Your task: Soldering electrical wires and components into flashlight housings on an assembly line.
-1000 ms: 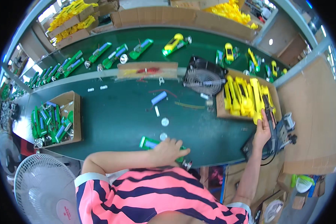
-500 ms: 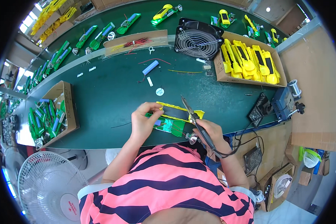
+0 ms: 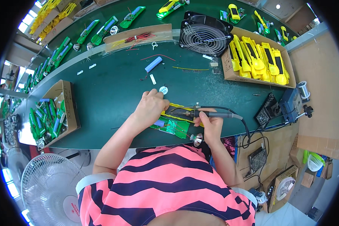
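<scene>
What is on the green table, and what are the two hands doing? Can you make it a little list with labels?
left hand: pressing down on the yellow part on the green table
right hand: holding a soldering iron, tip pointing toward the left hand
under the hands: green circuit board with a small blue cell
near the edge: small shiny reflector
further back: blue battery, black fan
right side: box of yellow shells
left side: box of green parts

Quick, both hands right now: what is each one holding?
Left hand: fingers curled, pressing the yellow-and-green flashlight assembly on the table.
Right hand: closed on the soldering iron.
</scene>
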Demonstrator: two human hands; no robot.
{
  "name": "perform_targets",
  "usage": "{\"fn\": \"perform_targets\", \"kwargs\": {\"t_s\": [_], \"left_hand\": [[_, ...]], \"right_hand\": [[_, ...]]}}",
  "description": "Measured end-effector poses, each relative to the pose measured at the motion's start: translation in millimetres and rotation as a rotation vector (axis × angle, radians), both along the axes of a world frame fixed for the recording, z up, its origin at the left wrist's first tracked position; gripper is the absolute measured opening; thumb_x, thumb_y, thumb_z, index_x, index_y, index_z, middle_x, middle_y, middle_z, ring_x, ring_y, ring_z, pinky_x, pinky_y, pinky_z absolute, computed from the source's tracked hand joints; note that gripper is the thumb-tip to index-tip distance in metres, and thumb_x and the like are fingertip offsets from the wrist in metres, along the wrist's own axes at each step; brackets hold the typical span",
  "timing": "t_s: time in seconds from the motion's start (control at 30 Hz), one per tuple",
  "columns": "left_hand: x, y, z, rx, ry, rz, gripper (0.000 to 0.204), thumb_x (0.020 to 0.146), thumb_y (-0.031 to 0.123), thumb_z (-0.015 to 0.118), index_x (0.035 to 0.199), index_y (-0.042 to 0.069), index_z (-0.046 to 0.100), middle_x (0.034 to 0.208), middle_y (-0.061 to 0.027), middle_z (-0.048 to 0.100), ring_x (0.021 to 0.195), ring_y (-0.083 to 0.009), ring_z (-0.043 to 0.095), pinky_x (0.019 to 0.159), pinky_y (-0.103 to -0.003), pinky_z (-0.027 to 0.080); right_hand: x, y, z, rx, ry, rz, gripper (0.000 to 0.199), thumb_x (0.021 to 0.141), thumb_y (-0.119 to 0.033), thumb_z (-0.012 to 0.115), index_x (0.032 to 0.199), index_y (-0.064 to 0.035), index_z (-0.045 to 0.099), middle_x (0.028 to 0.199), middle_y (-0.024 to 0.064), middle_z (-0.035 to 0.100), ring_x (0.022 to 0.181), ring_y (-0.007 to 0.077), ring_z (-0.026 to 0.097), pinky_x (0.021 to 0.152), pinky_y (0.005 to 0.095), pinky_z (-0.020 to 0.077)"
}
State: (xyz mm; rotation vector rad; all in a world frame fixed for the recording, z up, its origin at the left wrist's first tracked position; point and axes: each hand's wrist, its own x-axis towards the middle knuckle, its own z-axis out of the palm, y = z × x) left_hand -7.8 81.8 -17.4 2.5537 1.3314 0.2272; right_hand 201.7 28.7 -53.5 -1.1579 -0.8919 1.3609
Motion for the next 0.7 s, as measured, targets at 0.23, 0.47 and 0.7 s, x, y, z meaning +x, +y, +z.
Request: {"fn": "perform_targets", "kwargs": {"t_s": [0.23, 0.47, 0.7], "left_hand": [[1.6, 1.5, 0.6, -0.032, 0.031, -0.009, 0.007, 0.07, 0.005, 0.057, 0.075, 0.007, 0.062, 0.074, -0.0081, 0.051, 0.079, -0.0241, 0.047, 0.073, -0.035, 0.039], [0.7, 2.3, -0.6, -0.002, 0.037, -0.008, 0.007, 0.071, 0.007, 0.057, 0.075, 0.008, 0.063, 0.074, -0.008, 0.051, 0.078, -0.0239, 0.048, 0.069, -0.035, 0.039], [4.2, 3.3, -2.1, -0.004, 0.094, 0.001, 0.005, 0.068, 0.008, 0.06, 0.068, 0.009, 0.065, 0.07, -0.0059, 0.053, 0.077, -0.0221, 0.049, 0.067, -0.034, 0.038]], "right_hand": [[-4.9, 5.8, -2.2, -0.031, 0.007, 0.012, 0.011, 0.083, -0.004, 0.055, 0.091, 0.0035, 0.056, 0.067, 0.0096, 0.06, 0.056, 0.0111, 0.057, 0.05, 0.0211, 0.0464], [-5.3, 7.2, 0.6, -0.035, -0.045, 0.033, 0.012, 0.083, -0.004, 0.055, 0.092, 0.0038, 0.056, 0.068, 0.0099, 0.061, 0.056, 0.0111, 0.058, 0.051, 0.0203, 0.0462], [4.8, -0.7, 4.3, 0.052, -0.005, 0.019, 0.016, 0.084, -0.004, 0.055, 0.097, 0.0044, 0.054, 0.073, 0.0113, 0.062, 0.061, 0.0118, 0.059, 0.055, 0.0213, 0.0478]]}}
